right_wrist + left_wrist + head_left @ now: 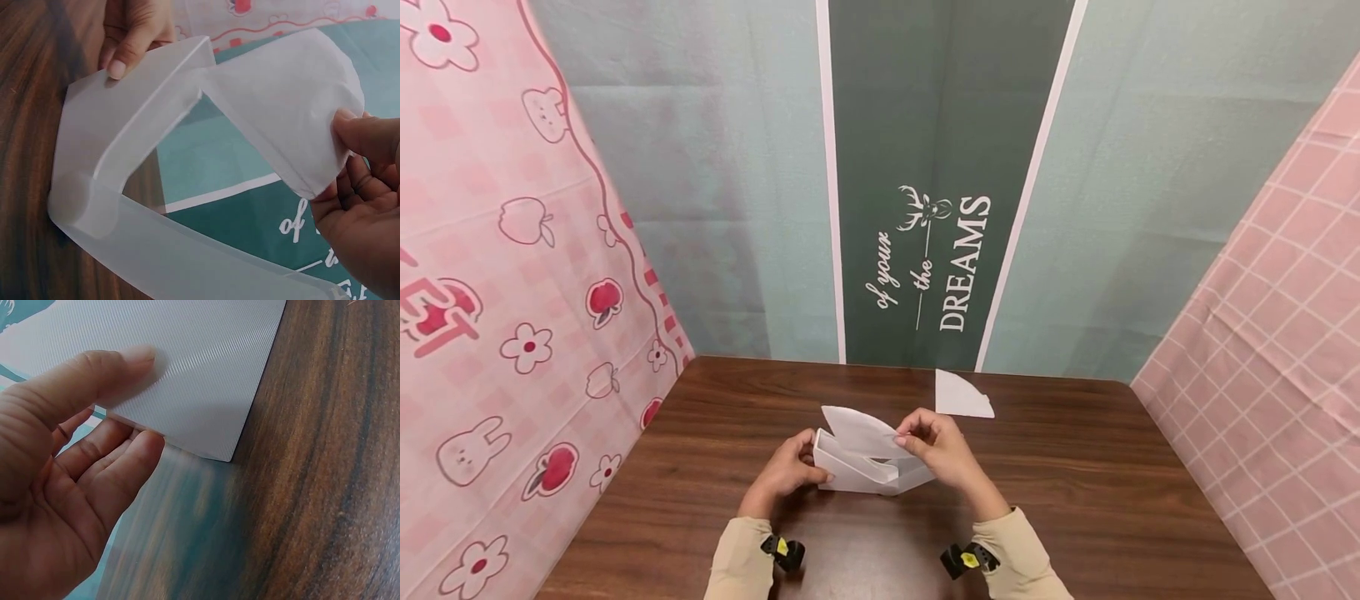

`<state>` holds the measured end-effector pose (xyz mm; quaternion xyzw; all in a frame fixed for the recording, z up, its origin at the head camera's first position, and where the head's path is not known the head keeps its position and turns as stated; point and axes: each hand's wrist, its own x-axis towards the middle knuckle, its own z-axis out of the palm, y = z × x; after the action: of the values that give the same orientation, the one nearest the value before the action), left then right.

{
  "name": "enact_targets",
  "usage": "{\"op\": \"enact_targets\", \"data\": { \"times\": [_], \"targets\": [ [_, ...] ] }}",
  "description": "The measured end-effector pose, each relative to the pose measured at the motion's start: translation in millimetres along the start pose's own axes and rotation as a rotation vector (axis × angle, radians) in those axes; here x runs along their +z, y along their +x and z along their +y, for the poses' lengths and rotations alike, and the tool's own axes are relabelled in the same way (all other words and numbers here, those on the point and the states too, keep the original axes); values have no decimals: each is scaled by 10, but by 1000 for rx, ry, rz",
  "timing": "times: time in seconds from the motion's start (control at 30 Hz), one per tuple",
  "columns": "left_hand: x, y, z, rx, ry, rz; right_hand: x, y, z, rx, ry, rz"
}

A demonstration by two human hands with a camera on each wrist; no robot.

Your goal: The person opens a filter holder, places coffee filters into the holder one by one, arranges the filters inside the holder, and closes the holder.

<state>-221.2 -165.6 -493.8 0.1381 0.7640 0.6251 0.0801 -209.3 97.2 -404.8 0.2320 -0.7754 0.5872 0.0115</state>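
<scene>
My left hand [784,468] grips the left end of a white plastic case [850,475], thumb on its near face and fingers behind. The left wrist view shows fine ribs on that case [206,394]. From the case's right end a translucent lid [187,244] swings out at an angle, joined at a rounded corner. Between thumb and fingers, my right hand [942,446] pinches the edge of a white paper coffee filter [856,433]. One corner of this fan-shaped filter [281,94] touches or overlaps the case's open side; how far it reaches inside is hidden.
A second white coffee filter [961,396] lies flat near the back edge of the brown wooden table [1075,483]. Behind the table hangs a green cloth [917,108] with white lettering. Pink patterned cloths [527,275] line both sides.
</scene>
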Motion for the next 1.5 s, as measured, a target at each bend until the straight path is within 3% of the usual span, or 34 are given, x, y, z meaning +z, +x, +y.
{"op": "enact_targets", "data": {
  "times": [0.27, 0.5, 0.77, 0.87, 1.07, 1.3, 1.5],
  "targets": [
    [7, 0, 20, -2, -8, -1, 103, 14, 47, -8, -34, 20],
    [9, 11, 38, -7, -3, 5, 167, 63, 399, -29, -89, 80],
    [7, -1, 21, -5, 0, 1, 231, 54, 537, -275, -275, 221],
    [7, -4, 13, -8, 2, 2, 250, 54, 555, -324, -343, 271],
    [4, -5, 6, -8, -7, 2, 282, 53, 540, -278, -412, 318],
    [2, -2, 0, -7, -13, -1, 340, 53, 515, -200, -445, 309],
    [-3, -4, -1, -5, -25, -4, 412, 38, 561, -245, -473, 315]
  ]
}}
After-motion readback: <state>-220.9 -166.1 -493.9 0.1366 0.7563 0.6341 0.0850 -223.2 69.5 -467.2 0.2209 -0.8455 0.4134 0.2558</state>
